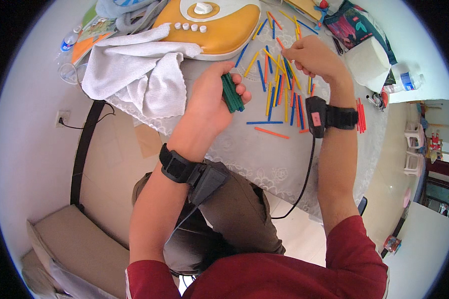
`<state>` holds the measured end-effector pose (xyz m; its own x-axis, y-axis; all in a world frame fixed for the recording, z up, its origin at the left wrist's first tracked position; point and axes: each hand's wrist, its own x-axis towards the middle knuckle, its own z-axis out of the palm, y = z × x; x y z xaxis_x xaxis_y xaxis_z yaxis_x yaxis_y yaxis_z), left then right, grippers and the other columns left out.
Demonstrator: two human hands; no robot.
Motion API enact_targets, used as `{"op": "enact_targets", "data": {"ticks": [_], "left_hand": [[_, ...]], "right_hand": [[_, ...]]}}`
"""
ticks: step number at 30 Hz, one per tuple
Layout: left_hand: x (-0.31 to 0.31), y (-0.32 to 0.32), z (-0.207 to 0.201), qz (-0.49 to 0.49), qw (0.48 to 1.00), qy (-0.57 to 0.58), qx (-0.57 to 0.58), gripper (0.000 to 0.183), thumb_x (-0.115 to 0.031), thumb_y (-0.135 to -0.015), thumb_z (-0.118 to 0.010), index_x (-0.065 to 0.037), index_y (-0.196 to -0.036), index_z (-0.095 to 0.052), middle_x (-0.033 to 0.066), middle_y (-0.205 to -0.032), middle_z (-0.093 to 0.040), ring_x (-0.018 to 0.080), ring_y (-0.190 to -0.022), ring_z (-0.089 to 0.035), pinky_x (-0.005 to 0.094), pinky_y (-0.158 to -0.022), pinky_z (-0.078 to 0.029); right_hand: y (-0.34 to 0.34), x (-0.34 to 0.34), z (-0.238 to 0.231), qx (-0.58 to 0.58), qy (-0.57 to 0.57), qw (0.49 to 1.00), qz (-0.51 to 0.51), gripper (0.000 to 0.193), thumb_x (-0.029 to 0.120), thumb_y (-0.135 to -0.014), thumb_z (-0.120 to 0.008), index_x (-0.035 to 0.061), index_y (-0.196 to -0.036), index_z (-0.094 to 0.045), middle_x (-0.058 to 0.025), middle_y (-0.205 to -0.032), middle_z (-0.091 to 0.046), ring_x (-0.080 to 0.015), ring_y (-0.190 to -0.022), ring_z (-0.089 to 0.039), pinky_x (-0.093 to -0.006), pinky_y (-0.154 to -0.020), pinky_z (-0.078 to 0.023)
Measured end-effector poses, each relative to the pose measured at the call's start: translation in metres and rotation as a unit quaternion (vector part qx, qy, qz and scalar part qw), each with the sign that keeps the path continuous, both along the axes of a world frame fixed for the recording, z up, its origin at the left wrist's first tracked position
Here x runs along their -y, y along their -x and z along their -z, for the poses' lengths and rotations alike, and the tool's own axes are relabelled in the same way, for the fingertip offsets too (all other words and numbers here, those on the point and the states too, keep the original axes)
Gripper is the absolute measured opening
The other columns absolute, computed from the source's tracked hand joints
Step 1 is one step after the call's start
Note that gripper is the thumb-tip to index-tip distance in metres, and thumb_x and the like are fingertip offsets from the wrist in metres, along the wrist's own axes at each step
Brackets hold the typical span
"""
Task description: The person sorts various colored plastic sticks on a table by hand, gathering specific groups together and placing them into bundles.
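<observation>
A bundle of dark green sticks (231,92) lies in my left hand (209,92), its fingers curled round them. Blue shows at the bundle's lower end. Above the far part of the scattered sticks, my right hand (314,56) is closed, fingertips drawn together and turned left. An orange stick (280,43) shows right beside those fingertips; whether they grip it I cannot tell. Under and in front of this hand, several yellow, blue and orange sticks (286,102) lie across one another. Nearer me are a blue stick (264,122) and an orange stick (271,133), lying apart.
The sticks lie on a table with a white patterned cloth (254,159). A white knitted cloth (134,74) and a yellow-and-white appliance (224,35) occupy the far left. A white paper roll (368,62), plastic bottle (408,82) and separate orange sticks (360,115) are on the right.
</observation>
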<state>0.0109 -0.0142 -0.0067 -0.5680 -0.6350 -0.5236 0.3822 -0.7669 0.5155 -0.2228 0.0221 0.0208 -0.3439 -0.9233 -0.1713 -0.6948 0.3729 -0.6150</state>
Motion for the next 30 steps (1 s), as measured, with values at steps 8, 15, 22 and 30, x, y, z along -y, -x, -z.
{"op": "enact_targets", "data": {"ticks": [8, 15, 22, 30], "left_hand": [[-0.001, 0.002, 0.001, 0.039, 0.999, 0.024, 0.021, 0.016, -0.012, -0.091, -0.056, -0.001, -0.102, -0.053, 0.0043, -0.074, -0.050, 0.0153, -0.063, -0.050, 0.0305, -0.062, -0.051], [-0.001, -0.001, 0.003, 0.062, 0.998, 0.026, 0.019, 0.018, -0.015, -0.091, -0.056, -0.001, -0.101, -0.055, 0.0044, -0.076, -0.050, 0.0155, -0.064, -0.051, 0.0325, -0.065, -0.052], [-0.005, 0.002, -0.001, 0.005, 1.000, 0.004, 0.000, 0.027, -0.024, -0.096, -0.048, 0.001, -0.103, -0.056, 0.0068, -0.078, -0.052, 0.0212, -0.074, -0.055, 0.0462, -0.085, -0.055], [0.009, 0.000, 0.015, -0.014, 0.997, -0.036, -0.061, 0.027, -0.027, -0.099, -0.045, -0.001, -0.100, -0.050, 0.0044, -0.076, -0.049, 0.0163, -0.066, -0.050, 0.0297, -0.063, -0.050]], "right_hand": [[0.013, 0.023, 0.047, -0.189, 0.071, 0.979, 0.020, 0.032, 0.023, -0.081, -0.063, -0.0043, -0.065, -0.062, -0.0071, -0.049, -0.051, -0.0155, -0.040, -0.050, -0.0309, -0.040, -0.040], [0.018, 0.022, 0.050, -0.200, 0.047, 0.978, 0.043, 0.031, 0.023, -0.080, -0.064, -0.0045, -0.066, -0.063, -0.0084, -0.050, -0.053, -0.0154, -0.042, -0.053, -0.0303, -0.040, -0.042], [-0.043, 0.002, -0.027, -0.027, 0.079, 0.996, -0.029, 0.030, 0.024, -0.081, -0.065, -0.0031, -0.069, -0.064, -0.0053, -0.057, -0.056, -0.0111, -0.047, -0.050, -0.0269, -0.046, -0.041], [-0.091, -0.012, -0.063, -0.001, 0.018, 0.994, -0.107, 0.031, 0.027, -0.082, -0.067, -0.0019, -0.092, -0.066, -0.0050, -0.071, -0.061, -0.0124, -0.062, -0.054, -0.0279, -0.057, -0.043]]}}
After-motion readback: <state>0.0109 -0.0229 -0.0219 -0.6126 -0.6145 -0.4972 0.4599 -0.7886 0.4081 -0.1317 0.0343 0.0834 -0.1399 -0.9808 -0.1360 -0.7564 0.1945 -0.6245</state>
